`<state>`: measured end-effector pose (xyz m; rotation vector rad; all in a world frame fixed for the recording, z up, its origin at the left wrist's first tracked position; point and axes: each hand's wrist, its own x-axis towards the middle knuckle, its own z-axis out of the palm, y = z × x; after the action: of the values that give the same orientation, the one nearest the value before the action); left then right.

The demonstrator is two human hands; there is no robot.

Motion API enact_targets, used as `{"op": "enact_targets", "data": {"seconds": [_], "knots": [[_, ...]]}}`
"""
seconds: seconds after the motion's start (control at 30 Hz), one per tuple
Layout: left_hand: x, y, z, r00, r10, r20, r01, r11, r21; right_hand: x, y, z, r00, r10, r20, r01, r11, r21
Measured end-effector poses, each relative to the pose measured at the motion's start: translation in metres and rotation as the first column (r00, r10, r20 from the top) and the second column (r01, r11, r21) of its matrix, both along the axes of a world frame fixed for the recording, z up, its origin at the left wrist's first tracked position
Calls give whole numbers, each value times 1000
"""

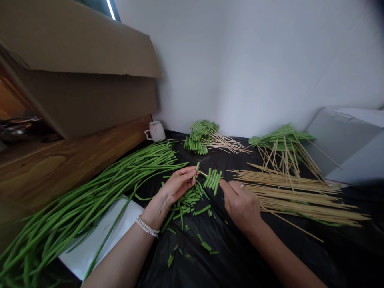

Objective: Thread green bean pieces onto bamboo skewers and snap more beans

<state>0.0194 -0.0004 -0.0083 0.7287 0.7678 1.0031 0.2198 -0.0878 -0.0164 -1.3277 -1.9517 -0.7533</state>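
Note:
My left hand [180, 185] pinches a short cut piece of green bean [197, 166] at the tip of a thin wooden skewer [203, 173]. Several bean pieces [213, 181] sit side by side along that skewer. At its other end my right hand [240, 202] is closed around the skewer, just beside the threaded pieces. Under and in front of my left hand lies a loose heap of cut bean pieces [187, 202]. Long whole green beans [120, 172] are spread to the left. Bare wooden skewers [300, 196] lie in a bundle right of my right hand.
Finished bean skewers [199, 136] are stacked at the back, and another stack [280, 138] lies back right. A mug [157, 131] stands near the wall. A cardboard box [99, 92] rises at left, a white box [348, 140] at right. Black sheeting [234, 260] covers the surface.

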Motion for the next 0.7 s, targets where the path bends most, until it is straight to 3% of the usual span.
{"op": "enact_targets", "data": {"seconds": [0.43, 0.7], "knots": [[3, -2, 2, 996, 72, -53, -70, 997, 26, 0, -1, -1, 1000, -13, 20, 13, 1000, -12], [3, 0, 0, 976, 148, -162, -122, 980, 158, -4, -2, -1, 998, -37, 41, 38, 999, -11]]}}
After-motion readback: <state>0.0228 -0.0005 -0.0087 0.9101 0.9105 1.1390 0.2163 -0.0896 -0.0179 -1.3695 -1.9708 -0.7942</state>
